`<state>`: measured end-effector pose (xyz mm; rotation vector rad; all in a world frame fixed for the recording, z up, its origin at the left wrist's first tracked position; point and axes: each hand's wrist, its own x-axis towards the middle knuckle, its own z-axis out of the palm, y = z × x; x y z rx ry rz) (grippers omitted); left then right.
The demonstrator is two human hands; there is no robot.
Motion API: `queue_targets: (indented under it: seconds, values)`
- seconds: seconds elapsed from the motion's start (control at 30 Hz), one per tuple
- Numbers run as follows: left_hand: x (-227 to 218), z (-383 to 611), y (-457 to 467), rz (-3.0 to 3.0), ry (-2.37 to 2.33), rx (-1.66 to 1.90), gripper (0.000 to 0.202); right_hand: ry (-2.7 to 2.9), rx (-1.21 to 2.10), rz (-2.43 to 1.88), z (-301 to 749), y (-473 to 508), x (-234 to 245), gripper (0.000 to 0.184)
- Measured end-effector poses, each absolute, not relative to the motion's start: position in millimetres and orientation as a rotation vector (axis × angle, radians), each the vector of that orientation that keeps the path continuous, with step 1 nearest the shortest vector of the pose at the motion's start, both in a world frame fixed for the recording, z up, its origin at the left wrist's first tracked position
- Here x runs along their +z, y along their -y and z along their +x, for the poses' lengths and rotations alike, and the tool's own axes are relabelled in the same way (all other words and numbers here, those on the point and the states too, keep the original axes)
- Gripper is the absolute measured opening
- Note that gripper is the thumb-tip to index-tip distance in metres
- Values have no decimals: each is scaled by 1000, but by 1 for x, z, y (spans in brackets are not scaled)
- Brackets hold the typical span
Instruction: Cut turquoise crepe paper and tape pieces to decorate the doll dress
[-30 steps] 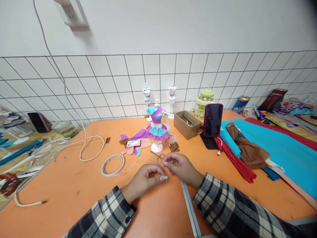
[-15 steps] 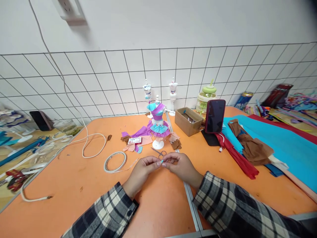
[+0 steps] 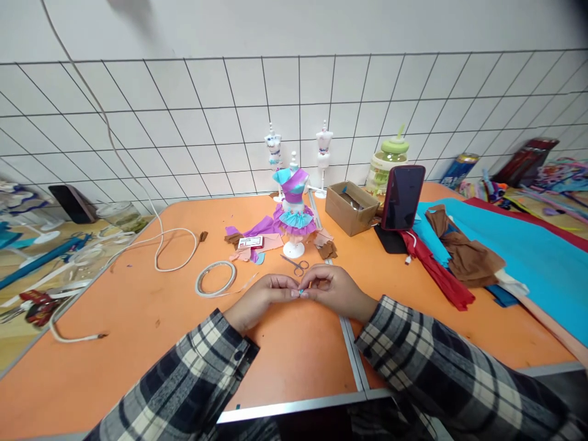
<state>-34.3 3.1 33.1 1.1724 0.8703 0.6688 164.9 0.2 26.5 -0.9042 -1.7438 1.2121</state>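
My left hand (image 3: 272, 293) and my right hand (image 3: 334, 289) meet fingertip to fingertip above the orange table. Pinched between them is a tiny light-blue piece (image 3: 301, 292); its kind is too small to tell. Just beyond my fingers lies a small pair of scissors (image 3: 299, 266). Behind it stands a miniature dress form (image 3: 293, 202) wearing a purple and light-blue ruffled outfit. A roll of narrow white tape (image 3: 197, 286) lies left of my left hand, its loose end trailing towards my wrist.
Fabric scraps (image 3: 260, 228) and a small red-and-white box (image 3: 250, 242) lie left of the dress form. Two white dress forms, a cardboard box (image 3: 362, 219), a green-lidded jar (image 3: 388, 160) and a propped phone (image 3: 404, 197) stand farther back. Blue cloth (image 3: 509, 245) covers the right side.
The view has tilted down, so the table's front edge shows more. Both hands stay together, pinching the tiny light-blue piece, now slightly farther from the scissors.
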Motion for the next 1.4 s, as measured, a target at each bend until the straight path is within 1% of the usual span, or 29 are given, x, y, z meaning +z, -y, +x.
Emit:
queue_targets:
  seconds: [0.1,0.27,0.33,0.43,0.5,0.63,0.73,0.83,0.9,1.03,1.17,1.4]
  values:
    - [34,-37,-3,1084,-799,663,21,1630,1427,-872,165,1,27,25]
    - [42,-42,-7,1047,-612,602,47,1436,1611,-896,170,-2,27,31]
    - [43,-42,-7,1070,-676,651,44,1353,1656,-921,172,-4,27,32]
    - [40,-38,-6,1172,-846,688,28,1257,1709,-926,173,-4,28,34]
    - [37,-34,-5,1227,-925,702,23,1235,1742,-899,172,-3,28,35]
    - [33,-31,-4,1248,-982,760,22,1229,1816,-829,171,-3,29,37]
    - [37,-32,-4,1267,-969,784,24,1264,1888,-812,173,-4,30,44]
    - [42,-31,-2,1294,-998,839,25,1330,1779,-898,174,-4,32,49]
    - [45,-29,0,1324,-1065,912,24,1320,1720,-954,173,-3,32,46]
    - [44,-23,1,1405,-1192,1023,23,1313,1741,-1009,165,2,28,39]
    - [42,-22,0,1424,-1225,1010,24,1304,1664,-1086,160,1,23,34]
    - [42,-24,0,1395,-1212,1020,30,1339,1666,-1196,170,-7,23,28]
